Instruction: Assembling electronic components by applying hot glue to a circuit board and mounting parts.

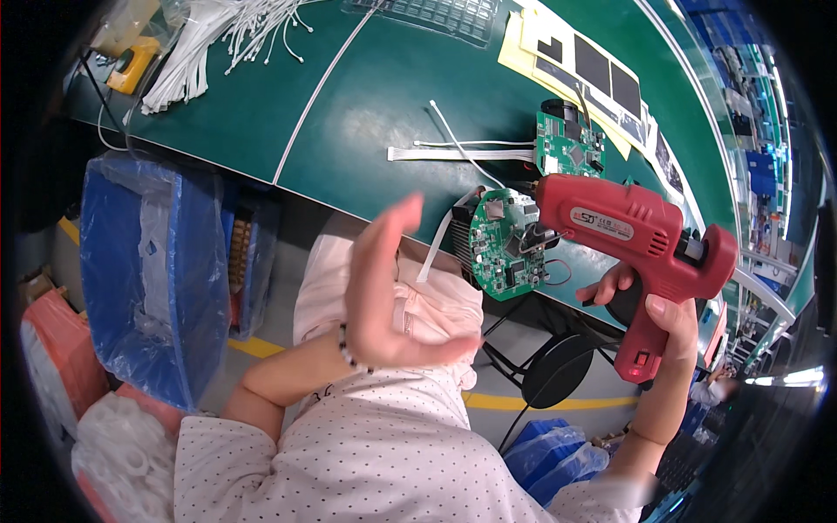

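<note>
The right hand (pixel 658 327) grips a red glue gun (pixel 641 253) by its handle, fingers wrapped and clamped around the grip, with one finger lying forward near the trigger. The gun has a boxy red body with ribbed vents on its side, a pale label along the barrel, and a small dark switch low on the handle. Its metal nozzle points left, and the tip sits just at, possibly touching, a round green board (pixel 504 248) at the near edge of the green bench (pixel 366 105). That board carries dark chips, a silver square part and a black finned rim on its left side. A flat white cable (pixel 436 248) runs down from it toward the person's lap.

The left hand (pixel 384 288) is raised and empty in front of the chest, palm turned right, fingers loosely together and slightly curled, thumb below. A beaded bracelet (pixel 349 349) circles the wrist.

Further back on the bench lies a second green board (pixel 568 148) with a white ribbon cable (pixel 462 154) stretching left from it, and a loose white tie (pixel 458 135) crossing that. Yellow sheets with black pads (pixel 580 61) lie beyond. A heap of white ties (pixel 227 39) sits at the far left. A blue bin (pixel 131 261) lined with plastic stands on the floor to the left.
</note>
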`<state>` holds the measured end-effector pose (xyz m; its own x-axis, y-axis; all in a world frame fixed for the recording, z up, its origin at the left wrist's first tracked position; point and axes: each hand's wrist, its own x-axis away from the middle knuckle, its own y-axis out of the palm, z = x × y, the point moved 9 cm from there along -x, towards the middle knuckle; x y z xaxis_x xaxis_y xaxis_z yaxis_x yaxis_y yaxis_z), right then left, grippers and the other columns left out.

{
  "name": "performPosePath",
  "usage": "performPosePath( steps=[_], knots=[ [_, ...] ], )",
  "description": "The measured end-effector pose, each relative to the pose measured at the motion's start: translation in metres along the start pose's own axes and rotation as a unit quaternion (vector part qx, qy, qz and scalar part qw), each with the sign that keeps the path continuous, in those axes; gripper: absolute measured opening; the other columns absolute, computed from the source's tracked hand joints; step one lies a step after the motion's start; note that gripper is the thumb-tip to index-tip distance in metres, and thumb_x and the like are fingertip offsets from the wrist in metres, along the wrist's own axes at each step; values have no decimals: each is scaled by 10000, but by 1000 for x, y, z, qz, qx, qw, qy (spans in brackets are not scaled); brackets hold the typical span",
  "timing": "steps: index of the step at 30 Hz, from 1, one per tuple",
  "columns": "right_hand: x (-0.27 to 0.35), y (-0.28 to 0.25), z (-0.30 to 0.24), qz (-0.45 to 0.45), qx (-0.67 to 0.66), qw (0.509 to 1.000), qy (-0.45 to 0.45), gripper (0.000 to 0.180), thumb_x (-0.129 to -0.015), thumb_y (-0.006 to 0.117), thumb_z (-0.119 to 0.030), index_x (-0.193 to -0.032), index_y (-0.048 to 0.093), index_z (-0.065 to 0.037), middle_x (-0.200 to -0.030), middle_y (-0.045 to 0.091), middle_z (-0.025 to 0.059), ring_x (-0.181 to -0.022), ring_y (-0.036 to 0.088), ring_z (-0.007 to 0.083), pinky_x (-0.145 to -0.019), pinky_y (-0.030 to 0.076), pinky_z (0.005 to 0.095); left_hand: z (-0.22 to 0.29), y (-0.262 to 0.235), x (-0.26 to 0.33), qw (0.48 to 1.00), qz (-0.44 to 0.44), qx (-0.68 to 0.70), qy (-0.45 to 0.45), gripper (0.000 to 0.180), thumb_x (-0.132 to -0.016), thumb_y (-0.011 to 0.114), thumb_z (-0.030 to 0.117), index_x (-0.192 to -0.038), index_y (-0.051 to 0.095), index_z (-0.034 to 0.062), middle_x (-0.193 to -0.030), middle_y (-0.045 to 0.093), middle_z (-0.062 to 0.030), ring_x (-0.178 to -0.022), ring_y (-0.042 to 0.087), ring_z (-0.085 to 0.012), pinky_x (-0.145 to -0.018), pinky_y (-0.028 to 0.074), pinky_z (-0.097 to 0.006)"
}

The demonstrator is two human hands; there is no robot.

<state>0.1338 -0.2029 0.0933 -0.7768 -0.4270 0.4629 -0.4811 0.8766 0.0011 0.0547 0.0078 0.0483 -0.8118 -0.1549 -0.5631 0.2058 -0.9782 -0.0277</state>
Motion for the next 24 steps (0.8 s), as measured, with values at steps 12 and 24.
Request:
performPosePath(
  steps=[12,24],
  knots=[
    [13,5,1,17,1,999,36,455,-703,629,-281,-957,477,64,-838,567,177,-824,582,293,-829,456,451,33,179,83,745,-382,416,-356,665,-822,609,228,-1305,203,19,-1137,488,-178,-817,580,-191,-692,484,-274],
    [17,14,7,6,-51,999,11,433,-734,617,-216,-1008,472,85,-877,555,195,-873,564,292,-866,432,493,44,206,43,700,-237,561,-372,363,-878,523,309,-1052,390,19,-886,553,-81,-606,563,-132,-517,444,-235]
  ],
)
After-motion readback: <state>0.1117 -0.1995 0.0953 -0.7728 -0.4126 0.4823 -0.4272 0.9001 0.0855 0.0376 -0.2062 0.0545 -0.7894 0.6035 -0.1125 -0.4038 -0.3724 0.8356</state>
